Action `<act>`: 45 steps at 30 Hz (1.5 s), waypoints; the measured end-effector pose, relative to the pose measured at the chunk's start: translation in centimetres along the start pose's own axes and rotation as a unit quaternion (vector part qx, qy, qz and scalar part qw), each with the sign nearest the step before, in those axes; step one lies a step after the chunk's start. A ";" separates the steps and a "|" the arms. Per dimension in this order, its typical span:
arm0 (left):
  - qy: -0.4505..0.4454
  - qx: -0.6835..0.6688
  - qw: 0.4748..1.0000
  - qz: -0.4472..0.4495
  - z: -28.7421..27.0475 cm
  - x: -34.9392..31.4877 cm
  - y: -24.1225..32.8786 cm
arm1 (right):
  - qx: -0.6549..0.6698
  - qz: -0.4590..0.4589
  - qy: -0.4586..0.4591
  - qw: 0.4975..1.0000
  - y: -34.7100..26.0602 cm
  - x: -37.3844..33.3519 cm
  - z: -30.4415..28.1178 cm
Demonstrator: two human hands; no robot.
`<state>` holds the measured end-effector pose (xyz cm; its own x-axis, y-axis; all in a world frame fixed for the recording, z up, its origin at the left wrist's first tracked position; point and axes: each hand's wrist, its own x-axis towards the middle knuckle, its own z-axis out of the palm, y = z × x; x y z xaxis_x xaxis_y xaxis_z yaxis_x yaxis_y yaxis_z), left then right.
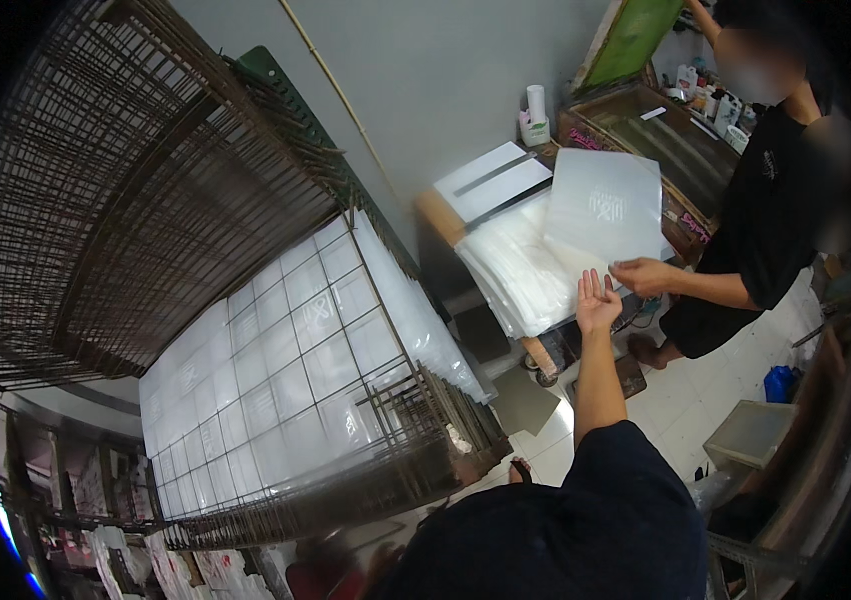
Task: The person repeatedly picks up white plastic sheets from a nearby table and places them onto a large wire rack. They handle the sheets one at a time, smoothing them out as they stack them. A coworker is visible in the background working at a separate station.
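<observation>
My right hand (601,308) reaches forward, palm up and fingers apart, with nothing visibly gripped in it. It is just below the near corner of a translucent plastic bag (606,195) with a white printed design. A co-worker's hand (646,277) pinches that bag by its near edge, close beside my fingertips. Under the bag, a stack of clear plastic bags (516,265) lies on the worktable. My left hand does not show.
A large wire drying rack (411,375) fills the left, its lower shelf covered with printed plastic sheets (276,375); raised wire shelves (96,170) hang above. The co-worker (761,190) stands at right by a screen-printing frame (636,45). A grey bin (751,435) stands on the floor.
</observation>
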<state>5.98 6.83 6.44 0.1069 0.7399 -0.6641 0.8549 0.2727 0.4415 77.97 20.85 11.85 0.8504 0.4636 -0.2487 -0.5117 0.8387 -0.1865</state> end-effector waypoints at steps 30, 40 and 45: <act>-0.048 -0.414 0.798 0.436 -14.8 -8.4 35.0 | -0.367 0.133 -0.435 0.811 3.3 -24.7 36.2; -0.154 -0.627 0.701 0.305 -12.5 -3.2 37.1 | -0.407 0.158 -0.644 0.628 6.0 -40.1 45.6; -0.258 -0.636 0.664 0.297 -14.7 -3.7 37.9 | -0.314 0.111 -0.637 0.695 3.6 -43.7 48.0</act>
<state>30.48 23.50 34.47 0.6739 0.7293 -0.1181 -0.5016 0.5690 0.6516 44.78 17.36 67.68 -0.0445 0.7740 0.6316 -0.2588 0.6017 -0.7556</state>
